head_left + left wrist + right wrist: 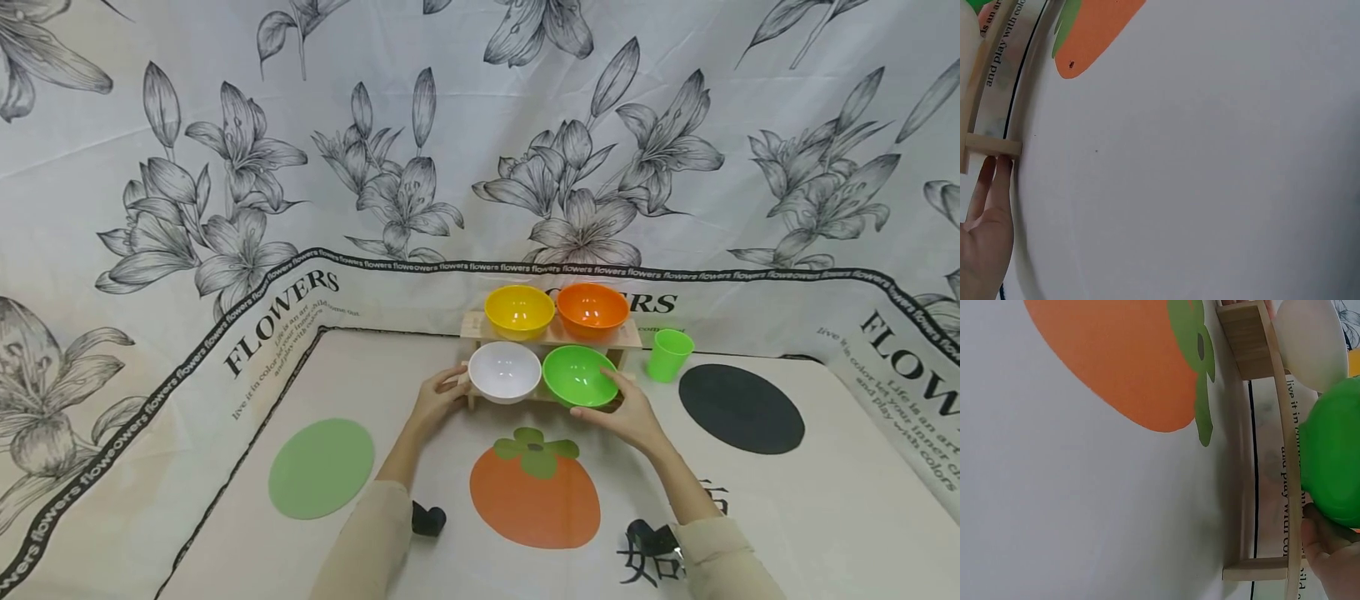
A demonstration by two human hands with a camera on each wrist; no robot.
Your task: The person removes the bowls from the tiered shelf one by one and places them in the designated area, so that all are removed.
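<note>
A white bowl (504,372) and a green bowl (579,377) sit side by side on the lower step of a wooden rack (628,335). My right hand (628,418) grips the green bowl at its right side, with a finger over the rim and the thumb low in front. My left hand (437,402) is at the rack's left end, beside the white bowl. In the left wrist view, straight fingertips of the left hand (988,219) touch the rack's wooden leg (994,145).
On the upper step stand a yellow bowl (519,312) and an orange bowl (592,310). A green cup (670,355) is right of the rack. The tablecloth has a printed persimmon (536,508), a green oval (321,468) and a dark oval (741,408). A flowered curtain (420,208) hangs behind.
</note>
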